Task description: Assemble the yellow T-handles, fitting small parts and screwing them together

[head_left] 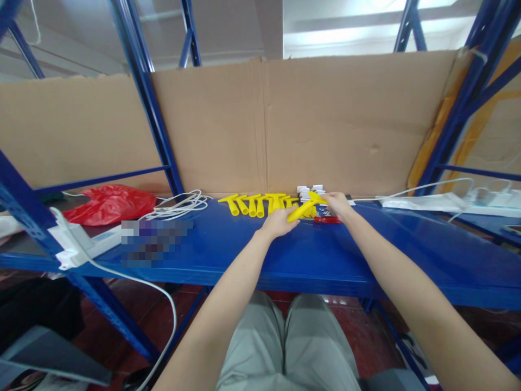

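Observation:
A yellow T-shaped tool [302,210] with a tube-like handle is held between my two hands above the blue shelf. My left hand [280,222] is closed around the lower part of its handle. At the crossbar end, the fingers of my right hand [338,203] are closed on the tool, with their tips partly hidden. Several more yellow T-shaped tools [252,206] lie in a row just beyond my left hand. White stacked pieces [307,193] and a dark packet with a red edge [326,219] are close by my hands.
Cardboard [325,119] walls off the back of the blue shelf [228,250]. On the left are a red plastic bag [116,203], coiled white cable [185,205] and a white power strip [101,241]. Another white strip with cables [423,201] lies right. Blue uprights [142,92] frame the sides.

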Tool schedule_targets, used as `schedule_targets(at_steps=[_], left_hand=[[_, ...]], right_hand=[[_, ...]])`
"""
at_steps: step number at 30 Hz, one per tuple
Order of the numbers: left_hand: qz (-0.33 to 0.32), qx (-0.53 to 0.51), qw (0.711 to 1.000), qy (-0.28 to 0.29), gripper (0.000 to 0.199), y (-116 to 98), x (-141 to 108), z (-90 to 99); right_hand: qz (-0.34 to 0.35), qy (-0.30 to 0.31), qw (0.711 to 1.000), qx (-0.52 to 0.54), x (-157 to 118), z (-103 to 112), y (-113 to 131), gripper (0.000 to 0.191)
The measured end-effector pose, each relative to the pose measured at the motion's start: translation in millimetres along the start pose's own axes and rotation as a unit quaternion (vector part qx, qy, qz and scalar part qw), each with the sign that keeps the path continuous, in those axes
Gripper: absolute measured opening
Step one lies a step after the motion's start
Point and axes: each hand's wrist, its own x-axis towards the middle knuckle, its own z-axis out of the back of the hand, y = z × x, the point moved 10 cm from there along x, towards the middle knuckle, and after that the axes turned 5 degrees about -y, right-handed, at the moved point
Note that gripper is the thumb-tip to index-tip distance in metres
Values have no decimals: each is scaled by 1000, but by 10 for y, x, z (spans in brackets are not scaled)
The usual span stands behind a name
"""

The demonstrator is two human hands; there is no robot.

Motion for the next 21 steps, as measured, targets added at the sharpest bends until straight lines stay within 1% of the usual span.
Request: schedule_targets(at_steps=[2,3,5,7,9,11,13,15,17,19,21], left_hand=[[-5,-7,1000,-10,54,-25,-3,22],[-7,-11,1000,-16,55,-40,-6,40],[-8,-18,999,-28,56,-61,-7,88],[8,-17,999,-50,57,-32,8,174],[49,0,995,-81,57,84,45,301],[109,29,988,-107,56,273,94,449],[157,59,979,-115,55,464,159,584],[181,90,974,-98,53,616,242,666],[205,134,968,-62,53,762,308,680],[203,181,962,-18,53,849,365,618],[188,219,957,16,53,897,403,517]], right_hand=[[-35,-5,999,31,16,47,-89,14],[-40,-4,998,40,22,61,-109,14],[-41,-7,998,55,35,95,-126,16],[-35,-21,997,72,54,148,-121,18],[-25,-33,995,88,74,202,-97,20],[-13,-35,996,86,93,246,-64,21],[0,-24,998,58,107,271,-36,21],[21,4,1000,8,110,264,-3,19],[53,40,996,-52,95,232,41,18],[91,69,988,-109,61,202,104,19],[129,91,976,-149,4,175,193,21]])
